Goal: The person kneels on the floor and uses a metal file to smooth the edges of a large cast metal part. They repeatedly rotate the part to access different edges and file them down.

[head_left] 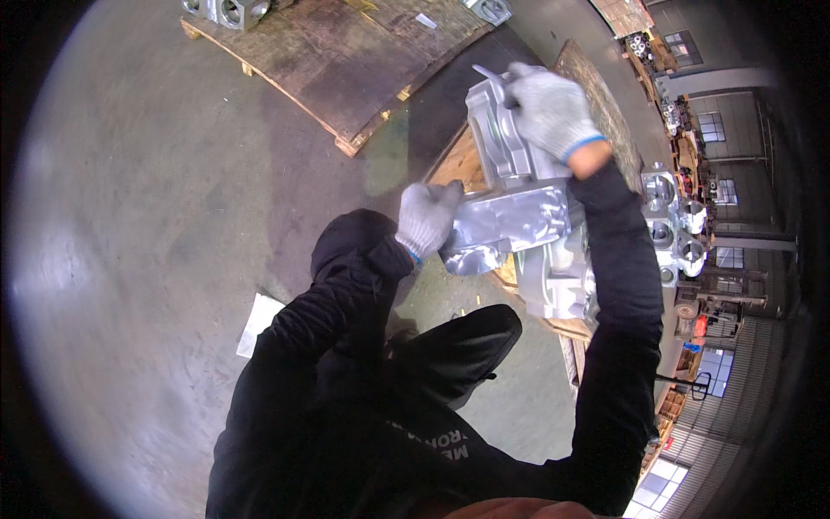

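Note:
A large silvery metal casting point(510, 216), with a smooth flat face and ribbed recesses, rests on a wooden pallet point(462, 164) in front of me. My left hand point(428, 216), in a pale knitted glove with a blue cuff, is closed at the casting's near left corner. Over the casting's far end is my right hand point(553, 108), gloved alike and a little blurred. Its fingers curl round a thin grey bar-shaped thing point(488, 73), whose end sticks out to the left; the rest is hidden.
Another casting point(553, 281) lies close by on the near side. More castings point(661, 225) stand to the right. A wooden platform point(337, 60) bearing a few metal parts is at the far left. White paper point(259, 324) lies on the floor beside my left arm.

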Action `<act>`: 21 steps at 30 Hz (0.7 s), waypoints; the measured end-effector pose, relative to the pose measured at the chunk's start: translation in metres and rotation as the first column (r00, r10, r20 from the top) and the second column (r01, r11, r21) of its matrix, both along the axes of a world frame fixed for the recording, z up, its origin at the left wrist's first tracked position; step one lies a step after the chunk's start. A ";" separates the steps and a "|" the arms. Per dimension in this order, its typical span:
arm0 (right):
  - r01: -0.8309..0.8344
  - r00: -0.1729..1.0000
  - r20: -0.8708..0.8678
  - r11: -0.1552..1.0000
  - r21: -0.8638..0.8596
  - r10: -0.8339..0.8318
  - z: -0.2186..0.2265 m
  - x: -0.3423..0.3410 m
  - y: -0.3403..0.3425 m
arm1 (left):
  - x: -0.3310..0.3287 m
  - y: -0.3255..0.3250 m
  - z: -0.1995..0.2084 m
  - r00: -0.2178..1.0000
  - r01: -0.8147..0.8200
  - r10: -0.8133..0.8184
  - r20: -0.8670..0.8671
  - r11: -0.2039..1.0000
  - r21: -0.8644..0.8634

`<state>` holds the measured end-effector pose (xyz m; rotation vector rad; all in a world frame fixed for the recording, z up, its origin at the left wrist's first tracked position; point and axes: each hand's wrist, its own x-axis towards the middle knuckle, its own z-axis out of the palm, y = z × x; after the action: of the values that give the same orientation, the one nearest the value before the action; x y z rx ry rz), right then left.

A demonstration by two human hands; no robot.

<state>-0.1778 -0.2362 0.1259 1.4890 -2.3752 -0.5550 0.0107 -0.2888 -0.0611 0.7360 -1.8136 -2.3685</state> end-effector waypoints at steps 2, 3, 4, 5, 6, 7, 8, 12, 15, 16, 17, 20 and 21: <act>-0.153 0.988 -0.032 0.987 -0.048 0.151 -0.006 -0.006 0.000 | -0.001 0.001 -0.001 0.999 -0.026 0.027 -0.033 1.000 0.007; -0.268 0.963 0.009 0.963 -0.028 0.268 -0.007 -0.008 0.001 | -0.001 0.002 -0.001 0.996 -0.058 0.058 -0.068 0.998 -0.002; -0.205 0.978 -0.031 0.979 -0.003 0.205 -0.008 -0.010 0.001 | -0.001 0.002 -0.002 0.997 -0.045 0.045 -0.057 0.999 0.016; -0.228 0.973 -0.042 0.974 0.016 0.228 -0.010 -0.010 0.001 | -0.001 0.003 -0.002 0.997 -0.036 0.037 -0.060 0.999 0.029; -0.277 0.957 -0.085 0.961 0.000 0.276 -0.010 -0.011 0.001 | -0.001 0.002 -0.002 0.998 -0.037 0.038 -0.054 0.999 0.025; -0.251 0.960 -0.131 0.968 -0.025 0.246 -0.012 -0.010 -0.001 | 0.000 0.003 -0.002 0.994 -0.057 0.064 -0.093 0.995 0.079; -0.179 0.982 -0.050 0.984 0.022 0.180 -0.011 -0.009 -0.002 | 0.000 0.002 -0.001 0.996 -0.046 0.051 -0.067 0.996 0.076; -0.188 0.982 0.032 0.972 0.142 0.185 -0.017 -0.006 -0.018 | 0.000 -0.001 0.002 0.997 -0.024 0.026 -0.075 1.000 0.020; -0.223 0.973 0.082 0.972 0.079 0.216 -0.012 -0.006 -0.023 | 0.000 -0.002 0.003 0.998 -0.014 0.015 -0.055 1.000 0.017; -0.159 0.987 0.049 0.983 0.087 0.156 -0.010 -0.006 -0.025 | 0.000 -0.003 0.002 0.999 -0.015 0.015 -0.039 1.000 0.015; -0.096 0.995 -0.001 0.991 0.088 0.096 -0.010 -0.006 -0.025 | 0.001 -0.001 0.002 0.996 -0.048 0.051 -0.071 0.997 0.054; -0.053 0.992 0.121 0.986 0.156 0.034 -0.020 -0.008 -0.029 | 0.000 0.000 0.001 0.999 -0.042 0.043 -0.017 0.998 0.044; -0.056 0.991 0.132 0.978 0.202 0.029 -0.028 -0.010 -0.032 | -0.001 0.000 0.001 0.998 -0.040 0.041 -0.039 0.999 0.024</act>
<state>-0.1880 -0.2686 0.0974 1.7070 -2.4376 -0.7349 0.0099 -0.2893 -0.0599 0.7158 -1.7422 -2.3647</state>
